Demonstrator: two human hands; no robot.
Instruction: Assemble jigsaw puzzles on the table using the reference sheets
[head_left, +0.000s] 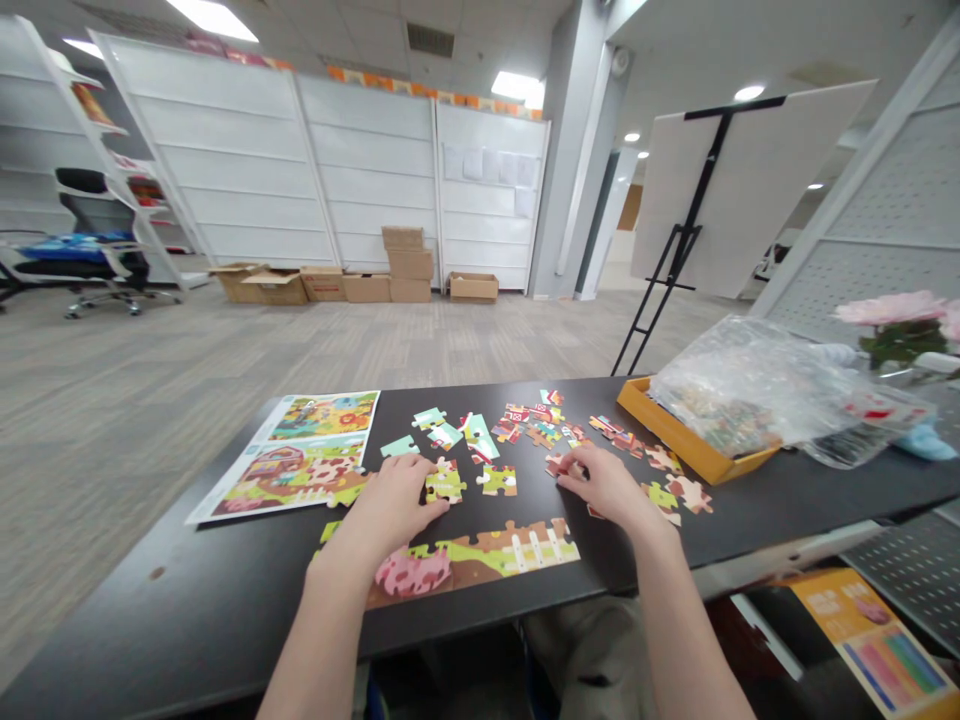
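Observation:
My left hand [401,492] rests on the table, thumb and fingers apart, beside a green puzzle piece [448,483] whose left side the fingers partly cover. My right hand [601,484] has its fingers bent and pinched at a reddish puzzle piece [553,464], mostly hidden by the fingertips. Another green puzzle piece [497,480] lies between the hands. Nearer to me is a joined strip of puzzle [480,556] with a pink spotted pig shape, brown ground and a white fence; my left forearm covers part of its left end.
A printed picture sheet [259,478] lies at the left. Pale blue pieces [442,433] and several red and brown pieces [529,420] are scattered farther back. At right stands a yellow box tray [705,450] with a plastic bag [757,385] on it, near pink flowers [896,308].

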